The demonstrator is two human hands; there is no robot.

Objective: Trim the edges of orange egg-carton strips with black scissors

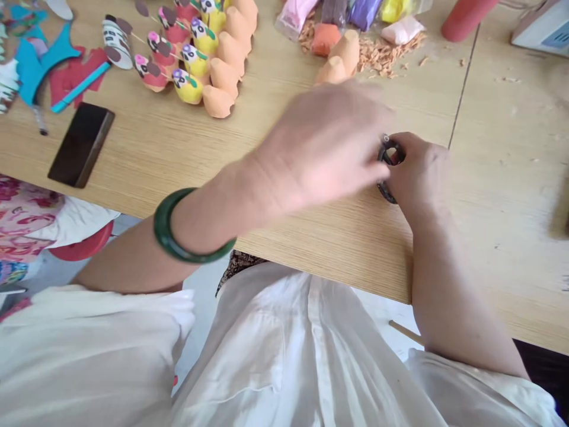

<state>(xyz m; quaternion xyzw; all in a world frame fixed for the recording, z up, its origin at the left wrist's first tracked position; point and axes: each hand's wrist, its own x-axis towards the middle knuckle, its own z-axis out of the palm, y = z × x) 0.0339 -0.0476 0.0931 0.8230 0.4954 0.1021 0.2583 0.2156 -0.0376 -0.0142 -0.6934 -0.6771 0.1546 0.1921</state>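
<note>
My right hand (pixel 420 175) is closed around what look like black-handled scissors (pixel 391 155); the dark finger loops show beside the thumb, and the rest is hidden in the grip. My left hand (pixel 329 142), with a green bangle (pixel 165 222) on the forearm, reaches across above the table toward those loops. Motion blurs it, and its fingers are mostly hidden behind the hand. Its thumb points at the handles, but I cannot tell whether it touches them. Just beyond the left hand stand orange cone-shaped pieces (pixel 344 53) of an egg carton.
Painted egg-carton figures (pixel 191 65) stand at the back. A black phone (pixel 81 145) lies left, near blue cut pieces (pixel 42 62). Bags of coloured clay (pixel 364 12) and orange shavings (pixel 384 56) lie behind my hands. A red cylinder (pixel 466 18) is at the back right.
</note>
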